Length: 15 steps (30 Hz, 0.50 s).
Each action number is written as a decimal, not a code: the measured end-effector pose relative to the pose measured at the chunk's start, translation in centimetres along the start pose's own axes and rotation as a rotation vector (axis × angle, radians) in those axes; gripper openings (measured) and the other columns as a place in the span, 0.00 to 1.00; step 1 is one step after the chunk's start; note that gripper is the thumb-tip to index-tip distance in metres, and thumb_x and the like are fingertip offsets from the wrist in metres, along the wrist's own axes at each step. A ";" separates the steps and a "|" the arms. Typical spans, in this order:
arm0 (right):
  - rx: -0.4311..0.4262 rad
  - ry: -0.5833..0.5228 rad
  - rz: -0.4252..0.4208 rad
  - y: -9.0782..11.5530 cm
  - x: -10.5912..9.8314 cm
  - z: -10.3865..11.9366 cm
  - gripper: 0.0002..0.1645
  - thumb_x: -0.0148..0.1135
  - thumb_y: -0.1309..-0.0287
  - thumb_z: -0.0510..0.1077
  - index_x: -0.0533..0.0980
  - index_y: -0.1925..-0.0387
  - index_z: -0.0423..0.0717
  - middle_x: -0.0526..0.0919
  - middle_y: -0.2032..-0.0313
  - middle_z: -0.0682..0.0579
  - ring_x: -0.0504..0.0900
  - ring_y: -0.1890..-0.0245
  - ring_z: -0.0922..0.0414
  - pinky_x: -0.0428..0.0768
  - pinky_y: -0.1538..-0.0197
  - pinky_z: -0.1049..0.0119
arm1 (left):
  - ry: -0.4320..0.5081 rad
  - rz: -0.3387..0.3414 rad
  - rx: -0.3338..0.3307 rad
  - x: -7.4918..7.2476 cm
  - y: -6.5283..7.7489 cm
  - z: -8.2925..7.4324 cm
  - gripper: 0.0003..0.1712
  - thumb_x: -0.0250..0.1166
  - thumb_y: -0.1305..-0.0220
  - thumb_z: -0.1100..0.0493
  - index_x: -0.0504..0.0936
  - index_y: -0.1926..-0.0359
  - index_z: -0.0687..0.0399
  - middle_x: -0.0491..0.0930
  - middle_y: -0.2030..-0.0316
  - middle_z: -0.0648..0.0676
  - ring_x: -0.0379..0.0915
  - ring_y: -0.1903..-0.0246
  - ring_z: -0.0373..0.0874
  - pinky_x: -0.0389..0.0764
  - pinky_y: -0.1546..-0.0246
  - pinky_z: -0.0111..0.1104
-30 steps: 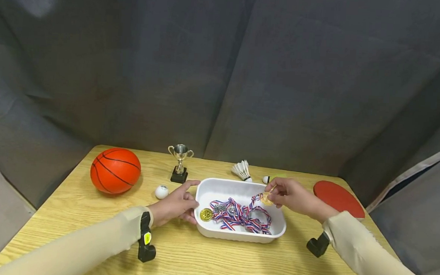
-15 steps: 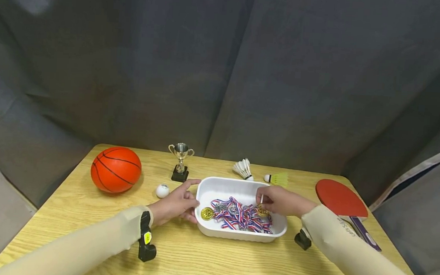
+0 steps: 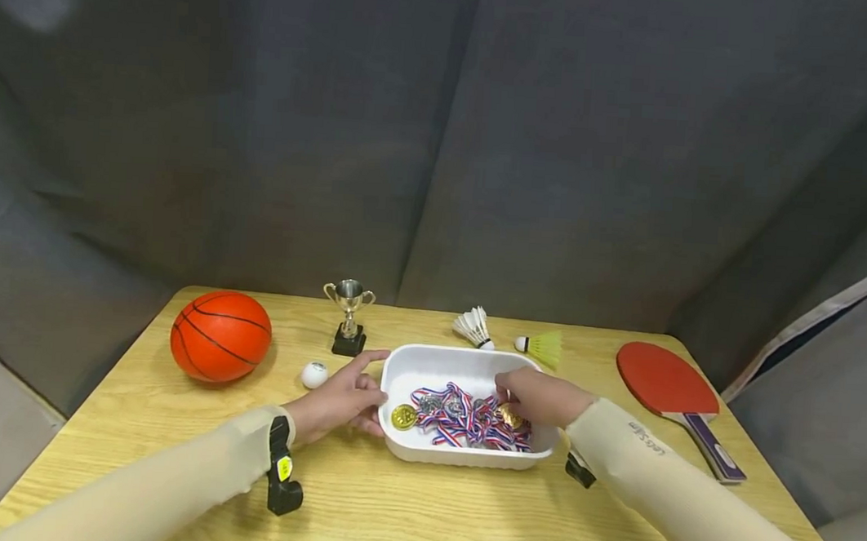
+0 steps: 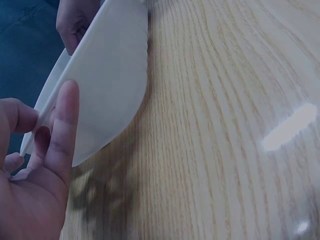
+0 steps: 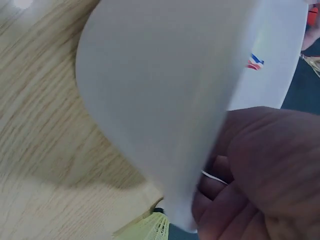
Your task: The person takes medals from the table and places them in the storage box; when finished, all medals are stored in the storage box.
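Observation:
A white plastic tub (image 3: 460,460) stands on the table, with tangled red, white and blue medal ribbons (image 3: 462,431) and several medals inside. My left hand (image 3: 338,400) grips its left end, thumb at the rim and fingers along the outer wall, as the left wrist view shows. A gold medal (image 3: 404,417) lies in the tub near that hand. Inside the right end, my right hand (image 3: 544,397) pinches another gold medal (image 3: 510,416) low over the ribbons, its fingers curled and partly hidden. Silver medals (image 3: 453,405) sit among the ribbons.
An orange basketball (image 3: 221,337) and a white table tennis ball (image 3: 314,375) are to the left. Behind the tub are a small trophy cup (image 3: 348,315), a white shuttlecock (image 3: 473,327) and a yellow shuttlecock (image 3: 542,346). A red table tennis bat (image 3: 666,381) lies at the right.
My right hand has lowered the gold medal from the tub's right rim into the tub and moved slightly left. My left hand stays on the tub's left end.

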State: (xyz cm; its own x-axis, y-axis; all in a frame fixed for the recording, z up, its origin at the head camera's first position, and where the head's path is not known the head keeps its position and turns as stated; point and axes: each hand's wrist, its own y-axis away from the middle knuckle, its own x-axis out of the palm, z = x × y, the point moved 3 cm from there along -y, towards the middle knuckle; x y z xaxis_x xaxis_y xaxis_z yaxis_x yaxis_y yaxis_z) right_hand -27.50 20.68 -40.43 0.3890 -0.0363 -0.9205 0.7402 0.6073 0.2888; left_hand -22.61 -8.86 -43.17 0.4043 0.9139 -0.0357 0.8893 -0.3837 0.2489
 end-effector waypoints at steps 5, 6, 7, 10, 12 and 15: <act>0.028 -0.009 0.002 -0.2 0.7 -0.1 0.07 0.63 0.36 0.30 0.77 0.68 0.43 0.78 0.74 0.56 0.72 0.72 0.63 0.76 0.68 0.74 | 0.000 0.000 -0.008 0.0 0.0 0.1 0.46 0.57 0.28 0.70 0.48 0.17 0.48 0.76 0.58 0.63 0.80 0.73 0.44 0.95 0.66 0.33; 0.019 0.003 -0.006 -0.2 0.8 0.0 0.08 0.63 0.37 0.29 0.77 0.68 0.43 0.78 0.74 0.56 0.73 0.71 0.63 0.77 0.67 0.74 | -0.001 -0.001 -0.011 0.0 0.0 0.1 0.46 0.57 0.28 0.70 0.48 0.17 0.48 0.76 0.58 0.64 0.80 0.73 0.44 0.95 0.66 0.34; 0.017 0.007 -0.011 -0.2 0.8 0.0 0.08 0.62 0.37 0.29 0.77 0.69 0.43 0.78 0.73 0.56 0.73 0.71 0.63 0.77 0.66 0.73 | -0.002 -0.003 -0.014 0.0 0.0 0.1 0.46 0.57 0.28 0.70 0.48 0.17 0.47 0.76 0.57 0.64 0.80 0.73 0.44 0.95 0.66 0.34; 0.016 0.006 -0.017 -0.2 1.0 0.0 0.10 0.61 0.39 0.26 0.77 0.69 0.43 0.79 0.73 0.55 0.73 0.72 0.62 0.78 0.66 0.73 | -0.004 -0.009 -0.018 0.1 0.0 0.1 0.45 0.57 0.28 0.70 0.49 0.17 0.47 0.76 0.57 0.64 0.80 0.73 0.44 0.95 0.66 0.34; 0.038 -0.015 -0.013 -0.2 1.0 -0.1 0.11 0.59 0.40 0.25 0.77 0.69 0.42 0.78 0.73 0.54 0.73 0.71 0.62 0.77 0.66 0.73 | -0.006 -0.008 -0.017 0.2 0.0 0.0 0.45 0.57 0.27 0.70 0.48 0.17 0.47 0.76 0.57 0.63 0.80 0.73 0.44 0.95 0.66 0.34; 0.044 -0.024 -0.007 -0.1 1.0 0.0 0.10 0.58 0.39 0.25 0.77 0.68 0.41 0.79 0.73 0.53 0.73 0.72 0.62 0.77 0.66 0.73 | -0.010 -0.006 -0.012 0.2 0.0 0.0 0.46 0.58 0.28 0.70 0.48 0.17 0.47 0.76 0.57 0.63 0.80 0.73 0.44 0.95 0.66 0.35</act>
State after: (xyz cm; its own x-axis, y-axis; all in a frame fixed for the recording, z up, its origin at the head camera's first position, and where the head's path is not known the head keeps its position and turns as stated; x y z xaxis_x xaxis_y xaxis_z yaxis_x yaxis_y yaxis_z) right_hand -27.17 20.54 -41.37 0.3965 -0.0597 -0.9161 0.7661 0.5714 0.2943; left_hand -22.56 -8.67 -43.20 0.4007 0.9150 -0.0466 0.8893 -0.3762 0.2600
